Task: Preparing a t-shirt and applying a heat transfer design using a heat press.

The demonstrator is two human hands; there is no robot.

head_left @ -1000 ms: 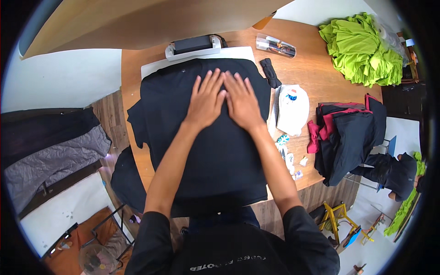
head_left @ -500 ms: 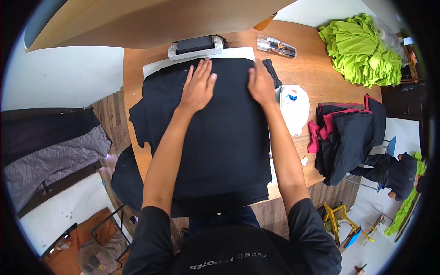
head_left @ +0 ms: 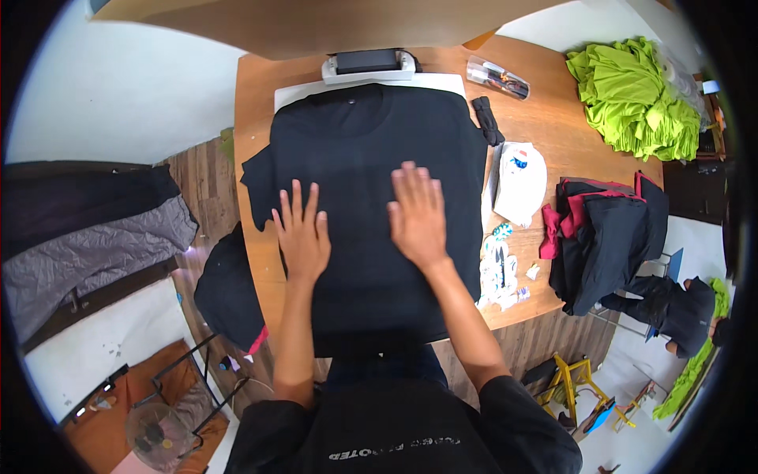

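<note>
A black T-shirt (head_left: 367,268) lies spread over a white board (head_left: 454,81), its neckline at the far end. My left hand (head_left: 303,241) rests on the left part of the cloth, fingers spread. On the right part is my right hand (head_left: 418,215), a little blurred, palm down with the fingers stretched out. Neither hand holds anything. One short sleeve (head_left: 257,186) hangs out past the board on the left. The shirt's near end reaches the table edge by my body.
Behind the board sits a white-and-black device (head_left: 369,65). On the wooden table (head_left: 537,103) are a clear container (head_left: 497,77), a rolled black cloth (head_left: 488,121), white cut pieces (head_left: 521,183), dark garments (head_left: 604,237) and a lime-green fabric heap (head_left: 632,99). Another person (head_left: 683,316) is at far right.
Both hands have slid back toward me from the far end of the shirt. The neckline now shows, and the shirt looks flatter. The whole view has shifted slightly.
</note>
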